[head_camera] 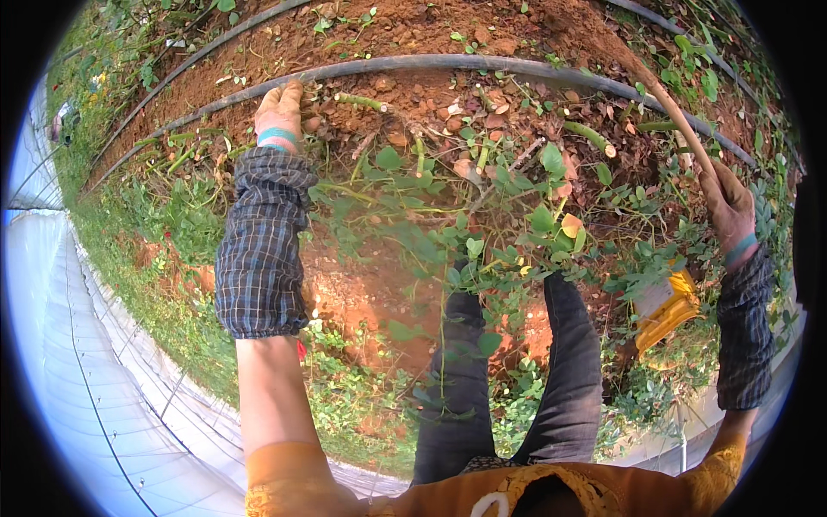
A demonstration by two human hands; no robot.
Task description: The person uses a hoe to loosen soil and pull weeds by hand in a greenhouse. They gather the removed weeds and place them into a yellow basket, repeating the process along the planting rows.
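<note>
My left hand [279, 119], in a soil-stained work glove with a teal cuff, has its fingers curled over a dark irrigation hose [413, 63] that arcs across the soil. At the right, my gloved right hand [730, 200] grips the wooden handle [675, 116] of a long tool. The handle slants up and left toward loose reddish soil [517, 29]; the tool's working end cannot be made out. Between my hands, thick cut green stems [591, 137] stand or lean among dry leaves. Leafy shoots [413, 200] hang over the ground before my legs.
A yellow plastic container [672, 307] sits by the plants at the right. More hoses [213, 45] run along the bed at the upper left and upper right. White sheeting [58, 362] with wires borders the left side. My legs [455, 381] stand among low plants.
</note>
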